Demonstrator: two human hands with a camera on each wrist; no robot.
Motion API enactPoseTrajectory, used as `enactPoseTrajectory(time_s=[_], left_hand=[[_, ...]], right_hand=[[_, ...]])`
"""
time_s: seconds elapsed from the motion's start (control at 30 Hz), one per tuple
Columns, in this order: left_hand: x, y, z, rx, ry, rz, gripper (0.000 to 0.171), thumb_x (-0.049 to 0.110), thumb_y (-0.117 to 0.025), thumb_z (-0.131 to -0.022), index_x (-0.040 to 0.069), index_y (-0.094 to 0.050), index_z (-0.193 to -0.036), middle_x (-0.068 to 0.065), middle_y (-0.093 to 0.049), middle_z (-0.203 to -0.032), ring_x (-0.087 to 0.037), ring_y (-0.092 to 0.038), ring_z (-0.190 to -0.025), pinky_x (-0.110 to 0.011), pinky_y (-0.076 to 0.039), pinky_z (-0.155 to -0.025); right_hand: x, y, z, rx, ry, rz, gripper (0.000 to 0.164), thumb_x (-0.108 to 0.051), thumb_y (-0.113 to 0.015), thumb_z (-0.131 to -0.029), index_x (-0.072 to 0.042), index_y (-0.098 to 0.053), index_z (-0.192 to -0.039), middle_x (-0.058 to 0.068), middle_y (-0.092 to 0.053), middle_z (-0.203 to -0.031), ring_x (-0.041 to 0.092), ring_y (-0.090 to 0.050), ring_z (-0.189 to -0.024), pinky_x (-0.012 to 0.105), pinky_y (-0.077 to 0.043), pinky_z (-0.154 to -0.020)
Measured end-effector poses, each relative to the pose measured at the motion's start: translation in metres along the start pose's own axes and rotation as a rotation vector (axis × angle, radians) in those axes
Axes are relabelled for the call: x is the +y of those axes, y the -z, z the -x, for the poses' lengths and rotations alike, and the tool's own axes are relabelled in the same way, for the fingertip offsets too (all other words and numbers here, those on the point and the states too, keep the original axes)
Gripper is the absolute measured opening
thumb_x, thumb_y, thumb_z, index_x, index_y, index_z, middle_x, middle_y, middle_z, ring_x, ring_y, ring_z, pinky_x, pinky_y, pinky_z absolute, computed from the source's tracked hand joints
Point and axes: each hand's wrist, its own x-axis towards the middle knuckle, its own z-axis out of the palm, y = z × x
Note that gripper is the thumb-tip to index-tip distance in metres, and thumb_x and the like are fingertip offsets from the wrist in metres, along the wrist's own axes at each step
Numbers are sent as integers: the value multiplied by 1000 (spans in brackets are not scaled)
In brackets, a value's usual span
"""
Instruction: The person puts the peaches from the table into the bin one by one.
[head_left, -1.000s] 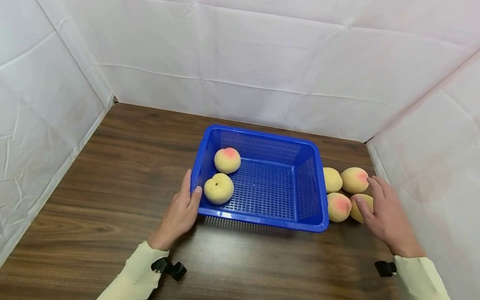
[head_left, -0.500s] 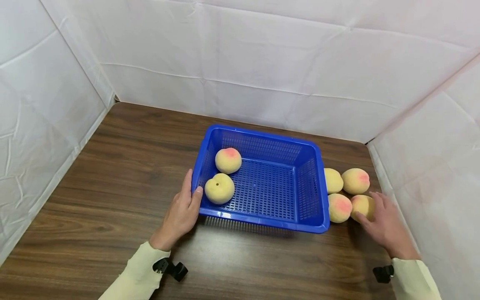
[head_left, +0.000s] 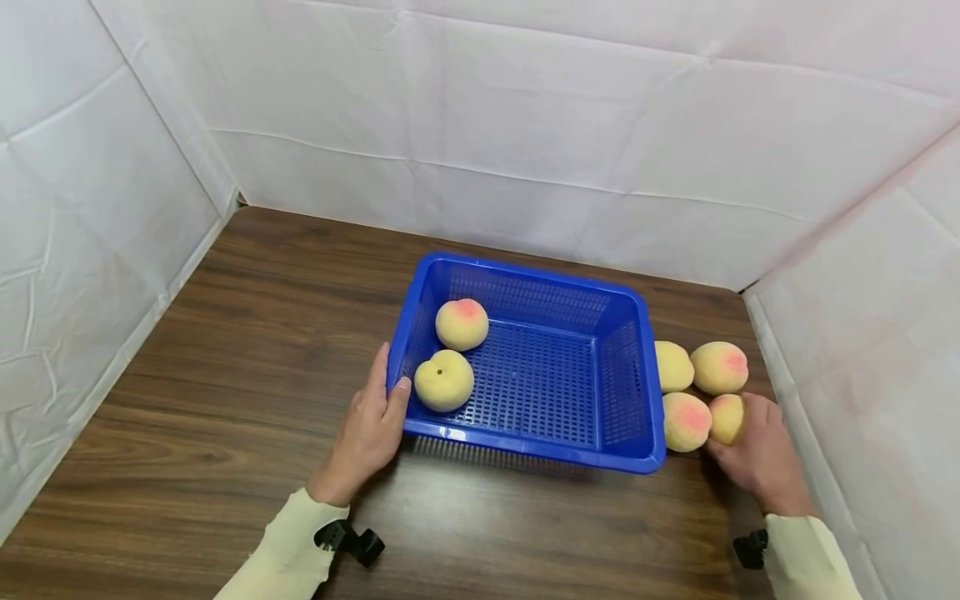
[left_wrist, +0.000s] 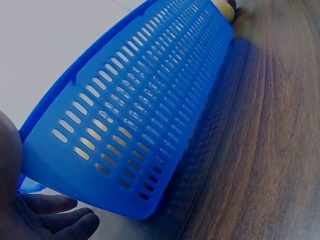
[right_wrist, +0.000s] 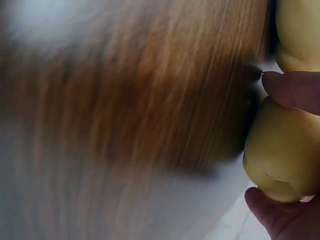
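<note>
A blue plastic basket (head_left: 525, 447) with slotted walls stands mid-table. My left hand (head_left: 369, 433) grips its left end, thumb over the rim and fingers along the outside; the left wrist view shows the basket's slotted side (left_wrist: 90, 182) close up. Inside, at the left, lie two peaches, one with a pink top (head_left: 462, 324) and a yellow one (head_left: 444, 382) nearer me. Right of the basket, my right hand (head_left: 763, 460) holds a peach (head_left: 726, 418) between thumb and fingers. In the right wrist view, the thumb and a finger lie on opposite sides of that peach (right_wrist: 282, 145).
Three more peaches sit close together beside the basket's right end: a yellow one (head_left: 673, 367), a pink-tipped one (head_left: 720, 367) and a pink-topped one (head_left: 686, 422). White sheeting (head_left: 517, 108) walls the dark wooden table (head_left: 247, 333) at the back and sides.
My right hand has come down toward me from above the peaches and closed its fingers around the nearest right-hand one. The left hand keeps its grip on the basket; the view has shifted slightly.
</note>
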Motion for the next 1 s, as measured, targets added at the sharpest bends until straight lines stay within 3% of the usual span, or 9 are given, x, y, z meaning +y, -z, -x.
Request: enactPoseTrajectory(time_s=[0.1,0.2,0.47,1.0], left_hand=[[0,-1,1,-5,17,8,61,29,-40,-104,9,-10,-154,-22,-38,-146,-31,-40,-129,-55,-32,-106],[0,-2,1,-9,29,20,61,29,-40,-104,10,-9,-154,-22,-36,-146,-31,-39,-129,-55,-31,-106],[-1,-2,1,-1,20,37,61,26,-40,-104,9,-9,-154,-22,-34,-147,-31,-36,-131,-54,-30,-107],[0,-1,1,-14,13,54,60,26,-40,-104,9,-9,-154,-21,-34,-148,-31,-36,-131,-55,-30,-107]], right_hand=[[0,-2,-5,56,-13,35,62,-18,-83,-57,10,-46,-97,24,-47,-82,39,-46,-71,48,-37,-53],[-1,-2,-10,77,-23,39,57,-22,-86,-54,4,-48,-87,17,-49,-70,31,-46,-57,39,-33,-45],[-1,-3,-7,15,-15,23,79,-27,-86,-60,6,-47,-120,25,-48,-94,44,-43,-91,55,-36,-63],[2,-2,-6,8,-3,-12,77,-23,-88,-59,6,-48,-118,25,-47,-96,42,-42,-89,56,-36,-65]])
